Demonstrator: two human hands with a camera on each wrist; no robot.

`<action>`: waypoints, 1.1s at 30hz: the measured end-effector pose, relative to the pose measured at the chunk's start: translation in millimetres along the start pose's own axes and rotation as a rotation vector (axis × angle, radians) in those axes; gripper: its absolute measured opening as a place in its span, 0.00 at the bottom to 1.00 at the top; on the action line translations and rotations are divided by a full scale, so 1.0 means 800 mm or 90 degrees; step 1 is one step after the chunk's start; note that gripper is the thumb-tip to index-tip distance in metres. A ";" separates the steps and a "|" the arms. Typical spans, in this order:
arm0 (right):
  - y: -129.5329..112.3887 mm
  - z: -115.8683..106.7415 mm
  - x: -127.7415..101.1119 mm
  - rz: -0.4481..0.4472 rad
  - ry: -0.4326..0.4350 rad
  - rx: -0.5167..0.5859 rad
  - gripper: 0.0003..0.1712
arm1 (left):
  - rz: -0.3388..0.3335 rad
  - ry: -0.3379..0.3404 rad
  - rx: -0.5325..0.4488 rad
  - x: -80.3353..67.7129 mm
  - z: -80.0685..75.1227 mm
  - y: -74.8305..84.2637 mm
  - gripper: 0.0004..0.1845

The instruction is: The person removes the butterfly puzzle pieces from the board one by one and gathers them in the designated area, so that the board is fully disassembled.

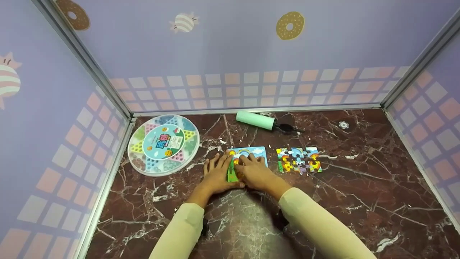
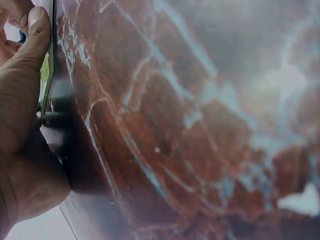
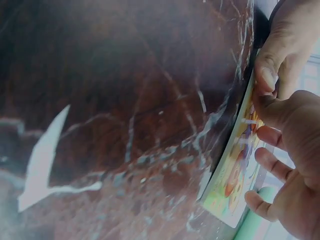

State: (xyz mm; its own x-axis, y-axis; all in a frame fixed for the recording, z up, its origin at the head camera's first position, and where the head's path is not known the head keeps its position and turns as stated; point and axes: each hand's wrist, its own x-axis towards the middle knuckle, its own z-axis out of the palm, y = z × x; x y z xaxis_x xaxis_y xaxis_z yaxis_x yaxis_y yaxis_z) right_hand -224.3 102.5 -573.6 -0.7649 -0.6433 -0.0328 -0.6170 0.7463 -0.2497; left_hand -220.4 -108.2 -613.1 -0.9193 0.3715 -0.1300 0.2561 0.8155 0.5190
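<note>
A flat puzzle board point(image 1: 256, 150) with a rainbow and sky picture lies on the marble table beneath both hands. Spread over its left side is my left hand point(image 1: 217, 175), its thumb point(image 2: 39, 35) along the near edge. My right hand point(image 1: 256, 173) covers the middle and right of the board. Its loosely bent fingertips point(image 3: 267, 160) touch the picture, and its thumb is right beside the left thumb. No loose piece shows between the fingers; part of the picture is hidden under the hands. To the right lie several partly joined jigsaw pieces point(image 1: 299, 160) with cartoon animals.
A round clear Chinese checkers case point(image 1: 163, 144) with coloured marbles stands at the back left. A mint-green hand pump point(image 1: 256, 120) with a black nozzle lies behind the board. Further right is a small round disc point(image 1: 343, 125). Patterned walls point(image 1: 230, 54) enclose three sides.
</note>
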 end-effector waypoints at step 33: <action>-0.005 0.005 0.002 0.034 0.015 0.010 0.36 | -0.015 0.003 -0.003 0.006 0.010 -0.009 0.71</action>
State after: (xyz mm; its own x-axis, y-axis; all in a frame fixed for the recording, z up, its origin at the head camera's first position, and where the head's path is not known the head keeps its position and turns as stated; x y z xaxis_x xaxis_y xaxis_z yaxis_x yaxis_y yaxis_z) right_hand -222.3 97.5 -576.5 -0.8010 -0.5982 -0.0234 -0.5724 0.7767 -0.2628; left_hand -224.6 -108.9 -624.4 -0.9266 0.3500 -0.1376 0.2331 0.8216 0.5203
